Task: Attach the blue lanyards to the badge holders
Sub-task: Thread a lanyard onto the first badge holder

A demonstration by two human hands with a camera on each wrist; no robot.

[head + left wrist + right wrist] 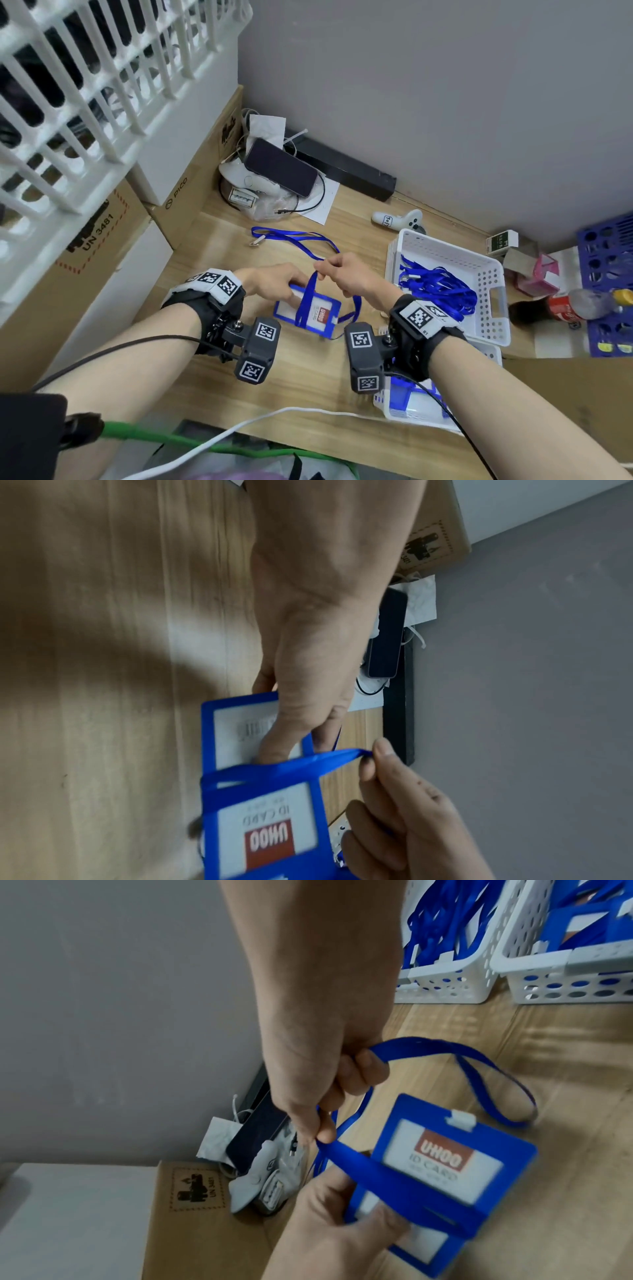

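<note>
A blue badge holder (317,317) (274,831) (455,1167) with a red and white UHOO ID card inside sits just over the wooden table (301,373). My left hand (274,282) (308,669) (342,1231) grips its left end, thumb on the clear window. A blue lanyard (310,294) (301,764) (394,1185) wraps across the holder's middle. My right hand (346,274) (318,1091) (404,804) pinches the strap's loop above the holder and pulls it taut. The rest of the strap trails right and away over the table.
A white basket (493,274) (445,985) of several blue lanyards stands at the right; a second white basket (411,416) (565,988) with badge holders is nearer me. A phone (279,168), a white controller (399,219), cardboard boxes (191,192) and a cola bottle (565,308) surround the work spot.
</note>
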